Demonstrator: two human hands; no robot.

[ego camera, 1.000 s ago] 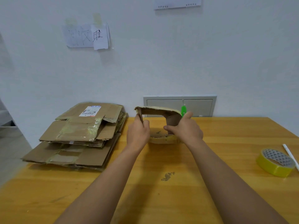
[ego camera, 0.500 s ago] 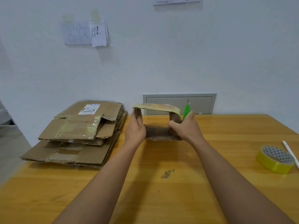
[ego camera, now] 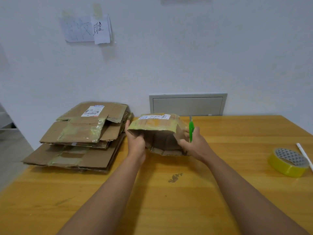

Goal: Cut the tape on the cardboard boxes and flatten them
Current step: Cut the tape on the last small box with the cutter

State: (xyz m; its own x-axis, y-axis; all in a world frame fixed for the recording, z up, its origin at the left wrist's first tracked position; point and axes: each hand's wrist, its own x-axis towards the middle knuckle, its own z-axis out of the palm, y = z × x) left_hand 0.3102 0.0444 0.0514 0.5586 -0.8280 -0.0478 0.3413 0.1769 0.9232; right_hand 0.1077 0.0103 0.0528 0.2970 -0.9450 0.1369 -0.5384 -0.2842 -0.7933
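Small brown cardboard box (ego camera: pixel 156 133), taped and labelled on top, sits open-ended near the back of the wooden table (ego camera: pixel 169 200), looking light and easily crushed; its side walls seem the best hold. Left hand (ego camera: pixel 135 143) grips the left wall, right hand (ego camera: pixel 194 145) grips the right wall while holding green-handled scissors (ego camera: pixel 191 129).

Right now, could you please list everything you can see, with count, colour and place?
box: one, brown with yellowish tape, held above the table's middle
flattened boxes: a stack, brown, table's left end
cutter: one, green, in the right hand
tape roll: one, yellow, table's right
pen: one, white, beside the tape roll
table: one, orange-brown wood
papers: several, white, on the wall
wall panel: one, grey, behind the table
left hand: grips the box
right hand: grips box and cutter
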